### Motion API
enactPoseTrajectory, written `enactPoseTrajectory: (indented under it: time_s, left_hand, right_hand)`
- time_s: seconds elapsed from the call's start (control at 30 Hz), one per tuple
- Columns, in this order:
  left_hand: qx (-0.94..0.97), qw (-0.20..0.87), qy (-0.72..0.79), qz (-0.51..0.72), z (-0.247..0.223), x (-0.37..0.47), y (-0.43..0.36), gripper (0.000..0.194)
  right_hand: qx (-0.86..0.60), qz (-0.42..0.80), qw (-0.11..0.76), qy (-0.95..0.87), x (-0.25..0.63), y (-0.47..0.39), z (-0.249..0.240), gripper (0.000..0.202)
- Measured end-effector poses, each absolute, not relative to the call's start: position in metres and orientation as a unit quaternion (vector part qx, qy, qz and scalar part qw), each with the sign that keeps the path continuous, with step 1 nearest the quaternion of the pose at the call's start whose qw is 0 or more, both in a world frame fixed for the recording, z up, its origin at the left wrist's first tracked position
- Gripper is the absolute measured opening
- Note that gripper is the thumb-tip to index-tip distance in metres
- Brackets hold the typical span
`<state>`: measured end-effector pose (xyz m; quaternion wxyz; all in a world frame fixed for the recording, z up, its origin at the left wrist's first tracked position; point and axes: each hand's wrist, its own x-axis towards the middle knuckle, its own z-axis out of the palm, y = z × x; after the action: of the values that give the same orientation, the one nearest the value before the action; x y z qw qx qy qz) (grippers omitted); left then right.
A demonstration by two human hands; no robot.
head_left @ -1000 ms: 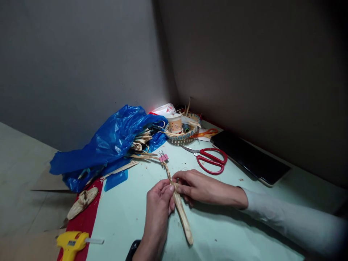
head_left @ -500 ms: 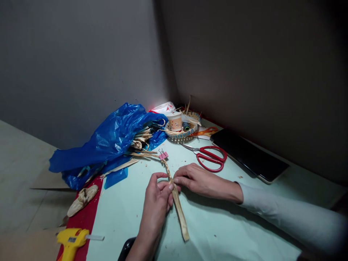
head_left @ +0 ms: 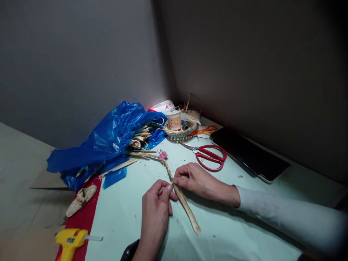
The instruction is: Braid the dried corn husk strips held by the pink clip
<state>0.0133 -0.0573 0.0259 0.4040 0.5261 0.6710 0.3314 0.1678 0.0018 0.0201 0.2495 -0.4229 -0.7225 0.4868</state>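
Observation:
A thin plaited cord (head_left: 168, 170) of dried plant fibre runs down from a pink binder clip (head_left: 162, 155) on the table. Below the plait a flat, pale fibre strip (head_left: 186, 208) hangs loose toward the lower right. My left hand (head_left: 159, 201) pinches the fibre at the lower end of the plait between thumb and fingers. Close beside it, my right hand (head_left: 194, 180) is closed on the top of the flat strip. The fingertips of both hands nearly meet, and they hide the joint between plait and strip.
Red-handled scissors (head_left: 210, 157) lie beyond my right hand, near a black tablet-like slab (head_left: 248, 154). A blue plastic bag (head_left: 108, 134) of dried strips lies left of a small basket (head_left: 181, 136) holding a paper cup (head_left: 174, 120). A yellow glue gun (head_left: 71, 239) sits front left.
The loose end of the flat strip has swung to the right and slightly up. My left hand has shifted a little left and down, its fingers more curled.

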Motion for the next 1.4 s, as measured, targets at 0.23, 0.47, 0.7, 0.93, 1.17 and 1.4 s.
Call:
enactPoseTrajectory:
  time_s: [0.23, 0.47, 0.7, 0.93, 1.17, 1.4]
  left_hand:
    - [0.670, 0.078, 0.668, 0.314, 0.016, 0.032, -0.072, 0.019]
    - [0.781, -0.193, 0.539, 0.250, 0.008, 0.049, -0.077, 0.023]
    - [0.689, 0.081, 0.626, 0.357, 0.025, 0.023, -0.078, 0.017]
    - [0.407, 0.634, 0.535, 0.383, 0.031, 0.016, -0.042, 0.019]
    - [0.382, 0.637, 0.538, 0.398, 0.015, 0.014, -0.041, 0.029]
    - [0.312, 0.579, 0.628, 0.416, -0.013, 0.002, -0.037, 0.045]
  right_hand:
    - [-0.420, 0.470, 0.289, -0.721, 0.167, -0.003, 0.020, 0.022]
    - [-0.341, 0.680, 0.279, -0.587, 0.172, 0.006, 0.011, 0.025]
    - [-0.358, 0.659, 0.281, -0.599, 0.170, 0.008, 0.006, 0.022]
    - [-0.314, 0.671, 0.278, -0.611, 0.171, 0.005, 0.010, 0.026]
    - [-0.396, 0.484, 0.233, -0.745, 0.174, 0.000, 0.020, 0.032]
    - [-0.463, 0.309, 0.150, -0.817, 0.176, -0.011, 0.046, 0.031]
